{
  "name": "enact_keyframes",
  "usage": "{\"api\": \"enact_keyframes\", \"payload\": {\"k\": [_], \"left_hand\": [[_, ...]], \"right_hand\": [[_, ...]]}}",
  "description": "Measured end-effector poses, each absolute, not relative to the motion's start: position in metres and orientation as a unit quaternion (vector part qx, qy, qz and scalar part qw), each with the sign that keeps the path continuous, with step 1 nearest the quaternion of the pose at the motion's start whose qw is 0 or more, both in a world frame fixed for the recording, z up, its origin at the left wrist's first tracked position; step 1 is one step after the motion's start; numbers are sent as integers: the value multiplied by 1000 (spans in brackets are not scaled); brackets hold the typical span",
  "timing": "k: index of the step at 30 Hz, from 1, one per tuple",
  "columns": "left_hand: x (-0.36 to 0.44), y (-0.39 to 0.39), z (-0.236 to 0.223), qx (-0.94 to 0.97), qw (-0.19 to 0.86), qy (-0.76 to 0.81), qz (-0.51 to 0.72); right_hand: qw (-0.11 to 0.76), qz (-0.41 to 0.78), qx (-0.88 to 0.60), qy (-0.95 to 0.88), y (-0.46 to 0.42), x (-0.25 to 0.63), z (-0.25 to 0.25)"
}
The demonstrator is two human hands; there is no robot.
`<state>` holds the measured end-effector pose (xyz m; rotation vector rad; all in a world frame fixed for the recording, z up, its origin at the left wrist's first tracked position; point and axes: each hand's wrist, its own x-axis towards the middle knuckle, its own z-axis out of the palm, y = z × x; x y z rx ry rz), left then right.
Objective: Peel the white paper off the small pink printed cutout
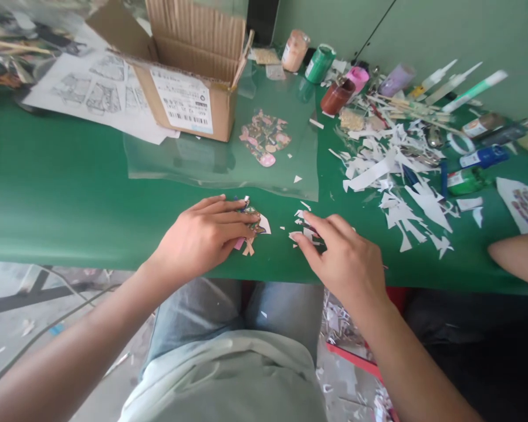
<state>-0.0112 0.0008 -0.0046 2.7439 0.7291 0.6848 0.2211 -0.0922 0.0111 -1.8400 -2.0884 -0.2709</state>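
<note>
While flat, fingers (pixel 240 217) on cutout (pixel 251 225)

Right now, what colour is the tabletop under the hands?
Green: the flat green tabletop, clearest in the head view.

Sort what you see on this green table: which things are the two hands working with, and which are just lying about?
In hand:
- left hand pressing a small coloured cut-out
- right hand at small paper bits

Lying about:
- cardboard box
- clear plastic sheet
- pile of white paper scraps
- glue tubes
- printed sheets
</note>
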Motion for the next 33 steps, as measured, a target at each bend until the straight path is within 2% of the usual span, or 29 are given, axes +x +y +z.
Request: {"api": "enact_keyframes", "payload": {"k": [7, 13, 33], "left_hand": [[-7, -14, -8, 928, 75, 268, 247], [-6, -16, -10, 927, 63, 273, 248], [-5, -14, -9, 929, 48, 270, 247]], "right_hand": [[207, 21, -619, -757, -73, 199, 11], [240, 10, -616, -751, -63, 192, 6], [225, -18, -613, -757, -64, 192, 0]]}}
